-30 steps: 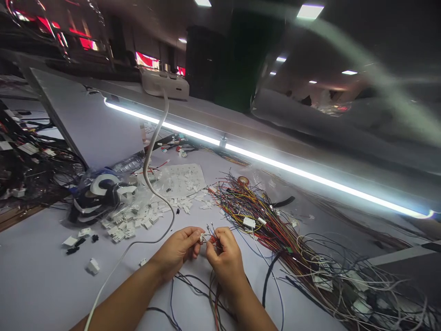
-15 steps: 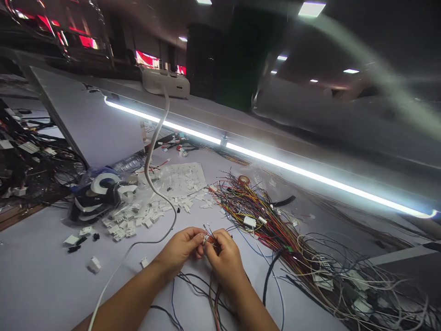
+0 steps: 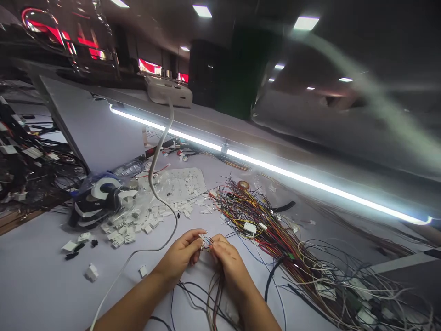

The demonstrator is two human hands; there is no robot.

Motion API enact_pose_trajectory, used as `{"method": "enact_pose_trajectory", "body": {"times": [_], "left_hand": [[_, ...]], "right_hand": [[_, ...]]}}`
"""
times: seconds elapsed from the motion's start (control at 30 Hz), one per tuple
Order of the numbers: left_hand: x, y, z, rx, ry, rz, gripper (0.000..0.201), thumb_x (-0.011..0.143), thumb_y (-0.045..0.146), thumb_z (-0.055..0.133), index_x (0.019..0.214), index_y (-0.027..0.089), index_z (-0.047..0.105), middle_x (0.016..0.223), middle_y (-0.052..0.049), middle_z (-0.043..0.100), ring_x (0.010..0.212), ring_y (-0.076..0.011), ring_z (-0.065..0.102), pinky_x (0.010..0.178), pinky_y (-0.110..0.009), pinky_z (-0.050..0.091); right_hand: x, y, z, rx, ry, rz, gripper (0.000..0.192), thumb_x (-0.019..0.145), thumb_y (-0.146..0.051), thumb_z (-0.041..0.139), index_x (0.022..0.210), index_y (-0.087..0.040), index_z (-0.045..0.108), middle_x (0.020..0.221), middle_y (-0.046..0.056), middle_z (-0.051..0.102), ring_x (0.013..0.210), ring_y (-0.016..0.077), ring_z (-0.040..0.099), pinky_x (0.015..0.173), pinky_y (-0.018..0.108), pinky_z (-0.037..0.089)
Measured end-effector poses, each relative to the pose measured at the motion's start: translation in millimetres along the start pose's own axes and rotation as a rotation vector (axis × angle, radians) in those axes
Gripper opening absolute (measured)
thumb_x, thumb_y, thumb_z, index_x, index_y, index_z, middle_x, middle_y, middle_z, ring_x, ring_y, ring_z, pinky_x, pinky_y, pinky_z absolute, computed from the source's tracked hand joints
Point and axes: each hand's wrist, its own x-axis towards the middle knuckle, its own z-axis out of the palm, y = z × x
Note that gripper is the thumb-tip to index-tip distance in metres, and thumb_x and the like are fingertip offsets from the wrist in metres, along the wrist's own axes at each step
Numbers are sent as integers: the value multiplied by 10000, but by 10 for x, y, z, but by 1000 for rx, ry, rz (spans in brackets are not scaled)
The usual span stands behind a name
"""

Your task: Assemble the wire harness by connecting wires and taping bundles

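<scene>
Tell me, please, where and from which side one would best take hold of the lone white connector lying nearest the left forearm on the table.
The lone white connector lies flat on the table, apart from the pile of connectors and just left of the grey cable. I would probably pinch its two long side faces from above, coming in from the left, since the cable and the left hand crowd its right side.

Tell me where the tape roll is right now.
The tape roll lies on the table's left side in the head view, just left of the pile of white connectors, well left of both hands.
</scene>
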Motion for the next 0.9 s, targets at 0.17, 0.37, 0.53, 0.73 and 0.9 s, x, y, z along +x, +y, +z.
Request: {"method": "enact_pose_trajectory", "body": {"times": [0.17, 0.37, 0.53, 0.73, 0.9], "left_hand": [[-30, 4, -35, 38, -76, 16, 409, 768, 482, 693, 1023, 164, 664, 512, 62, 489, 491, -88, 415, 504, -217, 313], [20, -23, -73, 144, -132, 9, 371, 779, 526, 664, 854, 163, 660, 539, 44, 541, 483, -85, 426, 499, -216, 327], [45, -57, -94, 67, -152, -20, 387, 761, 483, 710, 978, 166, 662, 518, 53, 556, 472, -85, 462, 491, -210, 353], [-19, 70, -17, -296, -68, -139, 366, 743, 215, 782, 1076, 147, 646, 793, -21, 687, 733, -98, 636, 752, -211, 488], [-94, 190, 70, -505, -99, -186, 219, 808, 153, 708, 999, 171, 601, 1029, -98, 699, 998, -198, 662, 878, -320, 508]], "right_hand": [[-28, -24, 14, 68, -90, 44, 433, 911, -480, 472, 601, -179, 458, 756, 4, 432, 663, 128, 396, 595, 252, 317], [-10, 43, 57, -182, 153, 90, 247, 762, -368, 690, 714, -185, 532, 646, -42, 451, 622, 126, 419, 593, 239, 332], [-2, 99, 52, -243, 223, -36, 209, 864, -360, 580, 768, -182, 631, 728, 4, 567, 704, 152, 503, 664, 256, 375], [7, 198, 47, 133, 336, 143, 292, 845, -470, 596, 806, -184, 556, 601, -59, 420, 506, 90, 352, 469, 209, 286], [6, 146, 106, 215, 359, 162, 362, 783, -531, 649, 780, -186, 540, 543, -78, 410, 439, 74, 328, 423, 198, 276]]}}
